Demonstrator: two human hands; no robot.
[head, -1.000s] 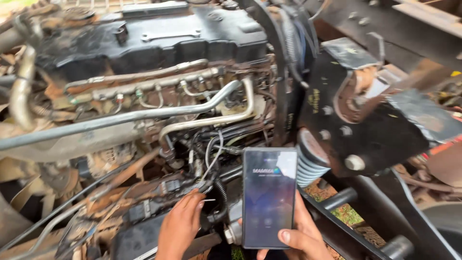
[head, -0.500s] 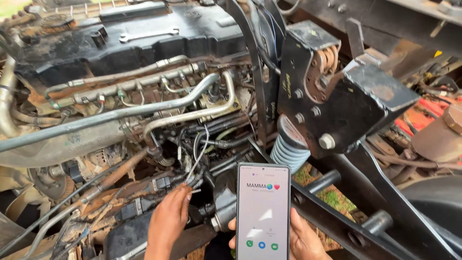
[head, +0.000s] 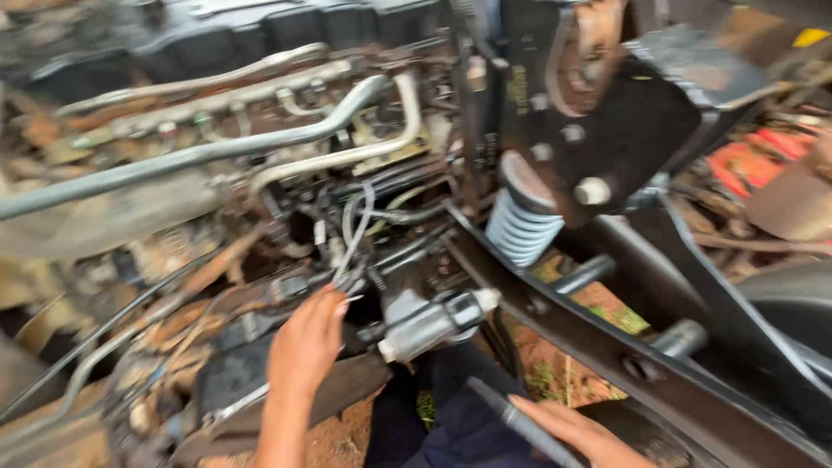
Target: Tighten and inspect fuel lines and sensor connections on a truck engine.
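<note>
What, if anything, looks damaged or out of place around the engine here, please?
Loose wires hang untidily above the left hand. Pipes look rusty and grimy. The right hand holds a dark phone edge-on. Blur hides finer damage.

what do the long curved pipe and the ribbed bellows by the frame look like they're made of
Long curved pipe: likely bare metal, dull silver-grey with a soft sheen along its bend. Ribbed bellows: probably rubber or soft plastic, pale blue-grey, matte, stacked folds; blur leaves it open.

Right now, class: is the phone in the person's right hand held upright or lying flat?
Lying nearly flat. The phone shows only its thin dark edge, slanting low beneath the right hand; its screen cannot be seen.
</note>
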